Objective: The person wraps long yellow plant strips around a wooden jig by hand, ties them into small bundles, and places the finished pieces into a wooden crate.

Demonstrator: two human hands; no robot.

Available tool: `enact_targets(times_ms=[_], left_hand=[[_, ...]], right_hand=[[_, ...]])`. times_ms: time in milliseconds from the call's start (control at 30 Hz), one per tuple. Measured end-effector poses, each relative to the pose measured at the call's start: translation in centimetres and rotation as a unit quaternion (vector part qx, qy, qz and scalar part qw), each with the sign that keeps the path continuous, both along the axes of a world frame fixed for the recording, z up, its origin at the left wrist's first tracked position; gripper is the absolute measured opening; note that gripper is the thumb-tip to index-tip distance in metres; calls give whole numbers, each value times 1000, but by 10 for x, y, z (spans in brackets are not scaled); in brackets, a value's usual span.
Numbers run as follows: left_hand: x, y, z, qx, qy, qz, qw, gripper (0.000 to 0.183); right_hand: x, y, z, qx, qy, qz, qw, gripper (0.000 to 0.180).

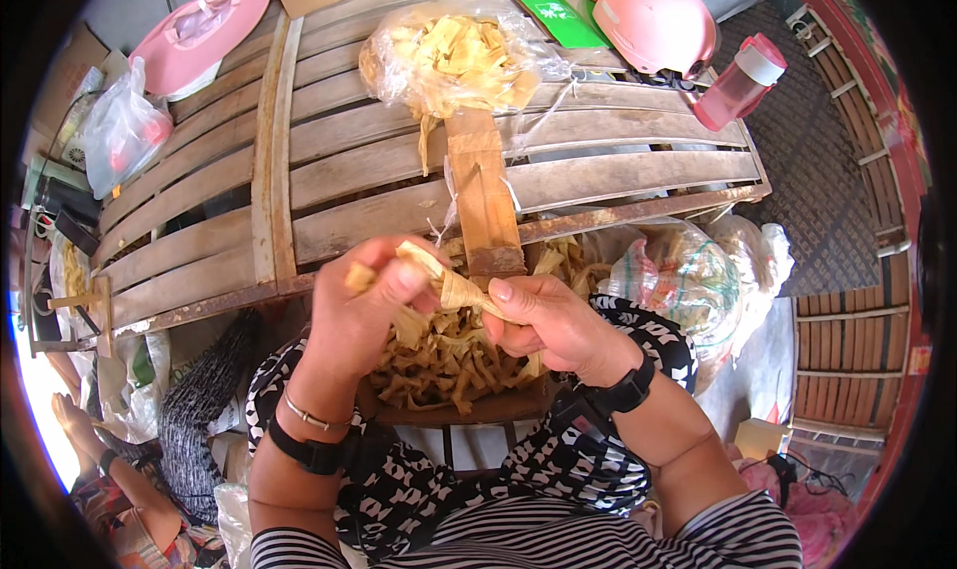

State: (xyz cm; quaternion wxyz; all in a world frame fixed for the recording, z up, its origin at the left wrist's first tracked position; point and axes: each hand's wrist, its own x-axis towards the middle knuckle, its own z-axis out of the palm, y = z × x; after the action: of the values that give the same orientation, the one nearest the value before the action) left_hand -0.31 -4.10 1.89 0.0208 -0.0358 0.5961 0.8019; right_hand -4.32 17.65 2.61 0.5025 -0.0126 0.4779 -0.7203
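Note:
Between my hands is a pale yellow folded strip of dried, leaf-like material. My right hand pinches its narrow twisted end between thumb and fingers. At its wider end, my left hand has thumb and fingers on the strip, slightly blurred. Beneath both hands, a cardboard box on my lap holds a heap of similar knotted pieces. A wooden board lies ahead, its near end just beyond the strip. Past it, an open plastic bag holds many flat yellow strips.
A slatted table with a rusty metal edge spans the front. On it are a pink helmet, a pink bottle and a pink hat. Stuffed plastic bags sit at right. Another person's arm shows at lower left.

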Motion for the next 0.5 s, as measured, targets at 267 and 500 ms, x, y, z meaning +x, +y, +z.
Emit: enact_targets(times_ms=[267,500], left_hand=[[-2,16,-24,122,-91,-24,988,12],[-37,41,-36,-52,-119,46,990,17]], right_hand=[[-7,8,-5,167,201,-61,963,23],[-44,12,-38,385,574,-177,700,19]])
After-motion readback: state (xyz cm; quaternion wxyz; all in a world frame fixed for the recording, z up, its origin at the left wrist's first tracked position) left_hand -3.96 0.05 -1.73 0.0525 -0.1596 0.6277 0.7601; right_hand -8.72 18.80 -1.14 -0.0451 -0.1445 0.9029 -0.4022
